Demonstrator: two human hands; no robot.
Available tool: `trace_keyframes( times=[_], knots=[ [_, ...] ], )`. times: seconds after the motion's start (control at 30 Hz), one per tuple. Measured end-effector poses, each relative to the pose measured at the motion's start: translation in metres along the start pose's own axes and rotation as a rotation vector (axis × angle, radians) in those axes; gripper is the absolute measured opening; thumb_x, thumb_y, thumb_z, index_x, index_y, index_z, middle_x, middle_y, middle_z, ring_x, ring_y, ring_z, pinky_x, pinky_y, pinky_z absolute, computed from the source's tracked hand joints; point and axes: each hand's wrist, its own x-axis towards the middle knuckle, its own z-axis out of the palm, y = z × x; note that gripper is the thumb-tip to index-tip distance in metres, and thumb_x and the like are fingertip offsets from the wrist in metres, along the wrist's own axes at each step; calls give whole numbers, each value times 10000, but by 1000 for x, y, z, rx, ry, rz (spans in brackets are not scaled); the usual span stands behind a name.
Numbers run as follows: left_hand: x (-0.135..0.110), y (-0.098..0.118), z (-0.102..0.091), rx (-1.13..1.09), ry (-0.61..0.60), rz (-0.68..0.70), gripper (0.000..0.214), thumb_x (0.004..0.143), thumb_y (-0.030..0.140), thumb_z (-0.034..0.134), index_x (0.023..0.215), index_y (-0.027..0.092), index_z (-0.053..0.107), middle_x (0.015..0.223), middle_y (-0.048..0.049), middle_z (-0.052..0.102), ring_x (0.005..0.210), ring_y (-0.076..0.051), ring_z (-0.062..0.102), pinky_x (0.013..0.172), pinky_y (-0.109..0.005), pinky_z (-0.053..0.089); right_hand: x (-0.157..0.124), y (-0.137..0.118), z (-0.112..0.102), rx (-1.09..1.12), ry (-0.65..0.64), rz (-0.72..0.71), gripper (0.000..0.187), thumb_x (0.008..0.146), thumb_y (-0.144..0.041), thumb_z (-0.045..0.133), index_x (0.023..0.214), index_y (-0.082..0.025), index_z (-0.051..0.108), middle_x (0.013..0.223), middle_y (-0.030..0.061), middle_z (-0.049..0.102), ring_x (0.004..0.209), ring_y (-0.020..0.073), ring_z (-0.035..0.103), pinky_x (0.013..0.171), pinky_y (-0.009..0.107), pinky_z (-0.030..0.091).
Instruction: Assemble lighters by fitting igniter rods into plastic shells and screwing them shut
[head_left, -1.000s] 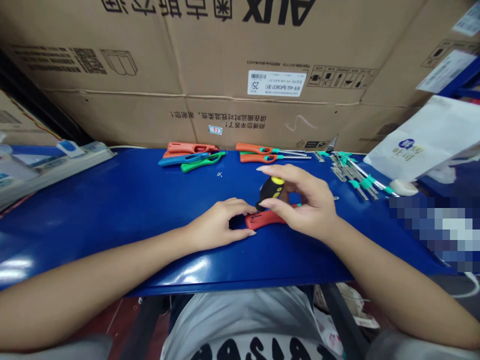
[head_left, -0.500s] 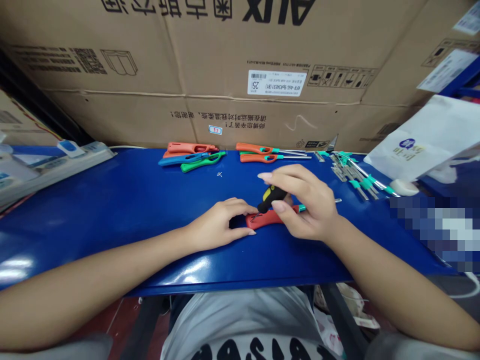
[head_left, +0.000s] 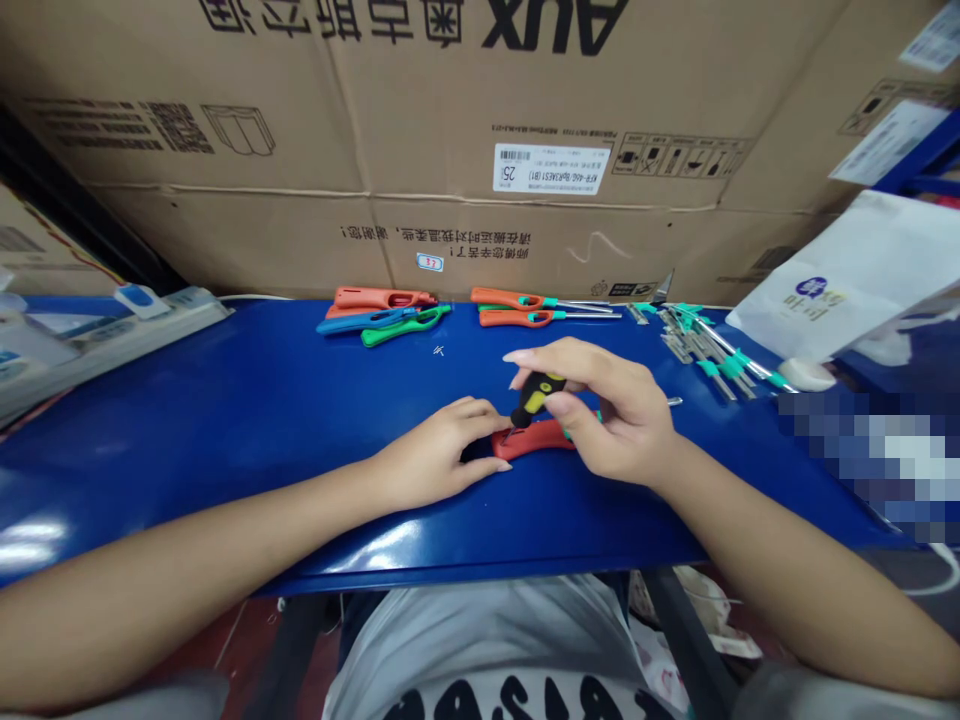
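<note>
A red long-neck lighter [head_left: 538, 437] lies on the blue table, its metal tip poking out beyond my right hand. The thumb and fingers of my left hand [head_left: 442, 447] pinch the lighter's handle end from both sides. My right hand [head_left: 619, 415] grips a short black and yellow screwdriver [head_left: 534, 397], tilted with its shaft touching the handle near that same end. The right palm and fingers hide part of the lighter's neck and trigger area.
Red, blue and green lighter bodies [head_left: 386, 318] lie at the back. Beside them are orange lighters with metal necks [head_left: 514, 317]. Several loose metal tubes with teal ends [head_left: 720, 355] are piled right, near a white bag [head_left: 847, 280]. A power strip [head_left: 180, 315] sits left; a cardboard box [head_left: 420, 120] stands behind.
My right hand has turned on the screwdriver, and its fingers and the handle have shifted slightly left. The left hand and the lighter stay in place.
</note>
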Motion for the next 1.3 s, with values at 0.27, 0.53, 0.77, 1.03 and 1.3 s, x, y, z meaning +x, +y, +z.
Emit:
trace_keyframes(
  times=[0.27,0.53,0.77,1.03,1.3],
  knots=[
    [-2,11,-3,173,-38,-46,299,966,337,629,1217,178,662,1088,-93,624,1027,-251,589,964,-429,512,-2,2,0,8,-37,34,471,1040,-262,432,1508,-247,475,1221,102,714,1004,220,711,861,391,605],
    [-1,13,-1,533,-87,-37,386,989,475,525,1174,145,601,1102,-142,608,1006,-321,572,864,-467,509,-2,4,2,-141,61,-55,406,948,-247,658,1352,-251,618,975,47,740,799,179,683,743,309,588],
    [3,9,-2,515,-150,-65,439,1014,547,459,1129,153,615,1065,-124,616,966,-300,585,836,-442,508,-4,-1,5,-7,-40,81,495,1014,-255,523,1506,-267,470,1240,78,715,869,175,712,743,311,612],
    [4,8,-3,509,-161,-69,437,1012,554,458,1147,169,615,1042,-104,613,987,-300,584,864,-448,497,-3,0,3,92,-81,204,491,1053,-271,453,1543,-266,420,1292,95,686,832,158,715,726,310,625],
    [4,11,-4,453,-161,-92,371,997,517,492,1090,184,629,1048,-101,632,947,-285,593,826,-429,496,-3,-2,5,-80,-16,139,446,945,-267,676,1382,-316,601,1209,44,724,899,187,719,804,329,626]
  ],
)
